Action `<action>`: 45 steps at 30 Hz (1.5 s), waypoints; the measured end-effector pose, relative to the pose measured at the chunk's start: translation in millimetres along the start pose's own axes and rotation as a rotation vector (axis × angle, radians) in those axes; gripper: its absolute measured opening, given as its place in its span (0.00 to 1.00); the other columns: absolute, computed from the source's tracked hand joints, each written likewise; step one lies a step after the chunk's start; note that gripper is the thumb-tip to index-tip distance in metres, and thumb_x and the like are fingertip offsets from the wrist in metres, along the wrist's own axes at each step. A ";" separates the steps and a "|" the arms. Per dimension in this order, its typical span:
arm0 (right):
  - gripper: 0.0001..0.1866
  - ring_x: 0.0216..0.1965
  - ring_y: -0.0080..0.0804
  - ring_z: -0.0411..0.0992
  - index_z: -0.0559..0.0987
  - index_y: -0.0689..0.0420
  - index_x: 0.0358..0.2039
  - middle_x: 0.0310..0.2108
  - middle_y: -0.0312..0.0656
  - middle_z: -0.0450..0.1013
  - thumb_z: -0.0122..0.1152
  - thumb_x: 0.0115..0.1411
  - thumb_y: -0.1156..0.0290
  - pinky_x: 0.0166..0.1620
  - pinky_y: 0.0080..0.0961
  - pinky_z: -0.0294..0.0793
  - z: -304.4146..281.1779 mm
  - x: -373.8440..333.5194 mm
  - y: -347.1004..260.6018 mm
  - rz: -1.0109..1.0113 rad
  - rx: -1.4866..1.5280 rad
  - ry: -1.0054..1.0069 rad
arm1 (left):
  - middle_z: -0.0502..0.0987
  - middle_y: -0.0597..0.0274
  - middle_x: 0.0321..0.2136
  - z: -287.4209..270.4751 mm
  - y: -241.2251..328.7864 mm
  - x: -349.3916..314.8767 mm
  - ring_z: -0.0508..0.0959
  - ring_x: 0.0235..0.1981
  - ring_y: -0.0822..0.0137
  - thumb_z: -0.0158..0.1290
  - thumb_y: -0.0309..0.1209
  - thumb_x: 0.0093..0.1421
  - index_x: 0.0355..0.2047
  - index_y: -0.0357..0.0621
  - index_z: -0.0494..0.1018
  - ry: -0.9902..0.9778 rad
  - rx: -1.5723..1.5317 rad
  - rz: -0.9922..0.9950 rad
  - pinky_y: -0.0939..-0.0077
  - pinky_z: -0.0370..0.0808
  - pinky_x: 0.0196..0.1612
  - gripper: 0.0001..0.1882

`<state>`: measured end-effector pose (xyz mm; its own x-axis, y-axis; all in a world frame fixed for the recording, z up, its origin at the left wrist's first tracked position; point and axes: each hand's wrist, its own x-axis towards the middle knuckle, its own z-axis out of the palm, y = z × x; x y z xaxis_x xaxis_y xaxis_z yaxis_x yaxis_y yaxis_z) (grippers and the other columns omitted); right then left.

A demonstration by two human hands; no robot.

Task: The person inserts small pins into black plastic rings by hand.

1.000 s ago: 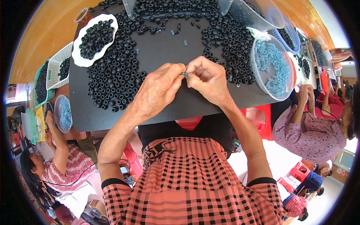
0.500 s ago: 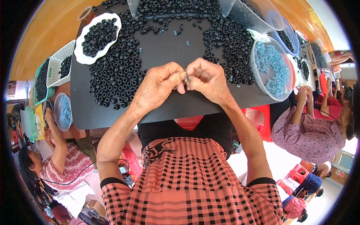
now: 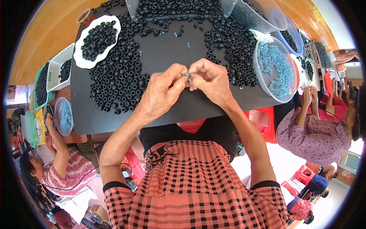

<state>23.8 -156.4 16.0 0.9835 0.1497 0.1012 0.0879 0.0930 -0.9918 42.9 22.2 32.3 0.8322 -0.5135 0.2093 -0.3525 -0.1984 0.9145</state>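
Observation:
My left hand [image 3: 163, 88] and my right hand [image 3: 212, 81] meet over the front part of the dark table [image 3: 164, 51]. Thumb and forefinger of each are pinched together, tip to tip. Between the fingertips sits a small bluish metal coil spring [image 3: 186, 74], touched from both sides. Anything else in the pinch is hidden by the fingers. Black round plastic pieces with holes [image 3: 114, 82] lie spread just left of my left hand, and more such pieces [image 3: 238, 63] lie right of my right hand. A few loose springs [image 3: 188, 45] rest beyond my hands.
A clear round bowl of bluish springs [image 3: 256, 68] stands at the table's right edge. At the far left is a white scalloped plate [image 3: 78, 57] of black pieces. Clear bins [image 3: 280, 23] stand at the back. Co-workers sit at left [image 3: 68, 168] and right [image 3: 312, 131].
The coil spring now shows between my fingertips, where it was mostly hidden before. My left fingers have shifted slightly upward, and the whole view has moved a little.

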 end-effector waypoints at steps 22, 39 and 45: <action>0.06 0.29 0.11 0.69 0.73 0.60 0.33 0.27 0.29 0.71 0.58 0.56 0.84 0.31 0.11 0.70 4.8 -1.0 7.2 -0.074 0.008 0.016 | 0.72 0.55 0.22 -5.5 8.4 -0.2 0.74 0.22 0.62 0.51 0.20 0.58 0.34 0.35 0.70 0.002 0.048 -0.012 0.70 0.70 0.27 0.04; 0.08 0.30 0.20 0.69 0.71 0.65 0.31 0.33 0.40 0.69 0.51 0.52 0.91 0.34 0.18 0.72 3.2 -4.6 0.3 -0.200 -0.050 -0.019 | 0.75 0.60 0.20 -12.7 7.0 5.5 0.75 0.24 0.71 0.42 0.29 0.65 0.32 0.34 0.71 -0.232 -0.374 -0.311 0.76 0.71 0.31 0.12; 0.08 0.30 0.18 0.69 0.71 0.65 0.31 0.32 0.39 0.70 0.51 0.53 0.91 0.33 0.17 0.72 -0.7 -3.6 5.2 -0.118 -0.078 0.027 | 0.74 0.64 0.19 -7.4 5.8 5.3 0.74 0.24 0.72 0.43 0.30 0.64 0.33 0.33 0.70 -0.145 -0.417 -0.318 0.76 0.71 0.31 0.11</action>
<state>20.8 -157.1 10.4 0.9695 0.1153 0.2162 0.2140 0.0314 -0.9763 48.5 24.6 41.3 0.7923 -0.5976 -0.1232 0.1316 -0.0299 0.9909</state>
